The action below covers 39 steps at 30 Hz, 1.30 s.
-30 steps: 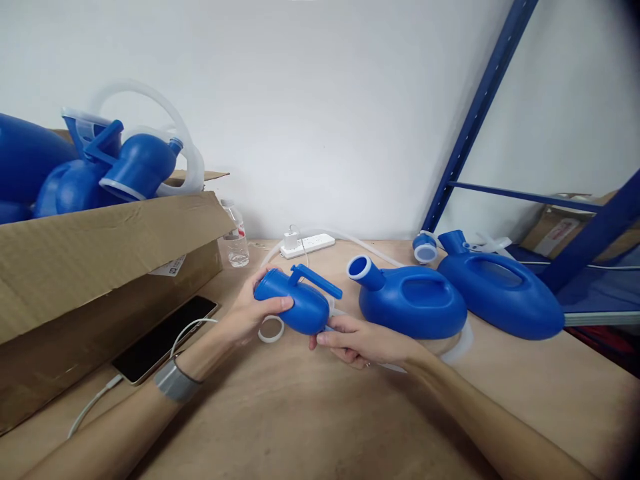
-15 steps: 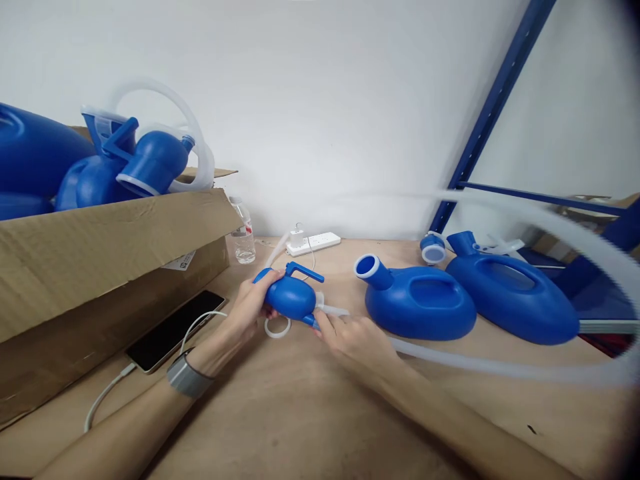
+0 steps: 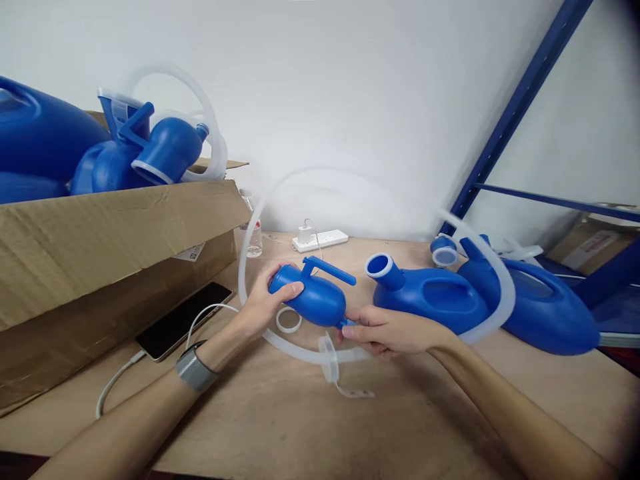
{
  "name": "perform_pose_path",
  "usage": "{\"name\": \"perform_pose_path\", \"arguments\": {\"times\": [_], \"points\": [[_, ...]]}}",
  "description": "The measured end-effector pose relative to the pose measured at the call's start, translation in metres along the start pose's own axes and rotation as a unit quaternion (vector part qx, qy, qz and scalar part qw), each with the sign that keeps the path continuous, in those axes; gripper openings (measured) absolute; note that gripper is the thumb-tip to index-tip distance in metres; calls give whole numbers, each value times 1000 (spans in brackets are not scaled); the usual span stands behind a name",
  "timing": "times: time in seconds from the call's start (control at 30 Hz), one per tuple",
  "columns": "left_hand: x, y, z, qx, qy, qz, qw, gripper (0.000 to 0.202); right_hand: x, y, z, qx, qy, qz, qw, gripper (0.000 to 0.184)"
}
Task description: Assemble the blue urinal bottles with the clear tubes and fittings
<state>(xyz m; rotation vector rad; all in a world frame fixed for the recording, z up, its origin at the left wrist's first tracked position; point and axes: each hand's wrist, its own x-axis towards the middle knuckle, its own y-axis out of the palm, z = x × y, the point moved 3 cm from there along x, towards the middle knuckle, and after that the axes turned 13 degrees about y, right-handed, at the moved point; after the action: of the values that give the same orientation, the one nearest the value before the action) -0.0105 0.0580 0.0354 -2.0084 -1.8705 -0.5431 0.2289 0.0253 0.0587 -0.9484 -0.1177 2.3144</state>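
Note:
My left hand (image 3: pixel 270 300) wraps round the wide end of a blue plastic urinal cup (image 3: pixel 317 297) with a bar handle, holding it tilted above the table. At its narrow spout, my right hand (image 3: pixel 387 330) pinches with thumb and fingers; the end of a translucent hose (image 3: pixel 249 247) seems to be in this grip, though the fingers mostly hide the joint. That hose makes a big loop behind and under the cup. Below the cup are a white ring (image 3: pixel 289 320) and a clear plastic cap with a strap (image 3: pixel 330 360).
Two blue urinal bottles (image 3: pixel 435 297) stand to the right, with a small blue part (image 3: pixel 443 250) behind. A cardboard box (image 3: pixel 115 220) of blue parts fills the left. A phone (image 3: pixel 185 320) with cable, a water bottle (image 3: pixel 253 237) and a power strip (image 3: pixel 325 240) lie around.
The cup has turned so its spout points more to the right, towards my right hand. The hose has swung from the right into a loop round the cup. The clear cap now shows.

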Motion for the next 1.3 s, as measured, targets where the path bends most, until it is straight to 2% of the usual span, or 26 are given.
{"name": "perform_pose_path", "arguments": {"times": [0.07,0.13,0.17,0.23,0.3,0.47,0.53,0.6,0.67,0.77,0.83,1.03,1.17,1.23,1.3], "points": [[1,0,2,-19,9,8,1000,50,3,-2,-2,-10,-13,-24,1000,49],[1,-1,2,-13,-5,-11,1000,48,4,-2,-1,-81,-50,-113,989,44],[1,-1,2,-6,-20,-26,999,48,5,-1,0,-132,-71,-174,973,42],[-1,0,-1,10,-44,-58,997,47,7,3,1,-233,-99,-284,925,39],[-2,1,-4,26,-58,-87,994,50,12,8,-1,-326,-119,-359,866,38],[0,-5,-5,19,-123,-135,983,52,18,18,-7,-497,-239,-465,693,43],[3,-13,-6,9,-125,-179,976,51,16,18,-10,-525,-259,-486,649,44],[4,-16,-9,9,-100,-205,974,51,13,14,-11,-532,-261,-505,627,45],[4,-11,-12,22,-74,-166,983,48,12,9,-10,-523,-265,-518,623,47],[0,0,-14,39,-36,-114,992,46,13,1,-6,-506,-261,-504,650,47],[-3,2,-12,59,-23,-109,992,45,16,-2,-4,-514,-247,-474,671,45],[-4,1,-6,91,-40,-95,991,45,17,2,-3,-563,-182,-340,731,34],[-6,3,-8,82,-46,-82,992,46,13,4,0,-544,-173,-299,765,32],[-8,4,-9,106,-31,-77,991,45,12,4,-1,-553,-177,-299,757,32],[-10,4,-10,151,-6,-65,986,43,12,4,-2,-579,-190,-311,729,33]]}}
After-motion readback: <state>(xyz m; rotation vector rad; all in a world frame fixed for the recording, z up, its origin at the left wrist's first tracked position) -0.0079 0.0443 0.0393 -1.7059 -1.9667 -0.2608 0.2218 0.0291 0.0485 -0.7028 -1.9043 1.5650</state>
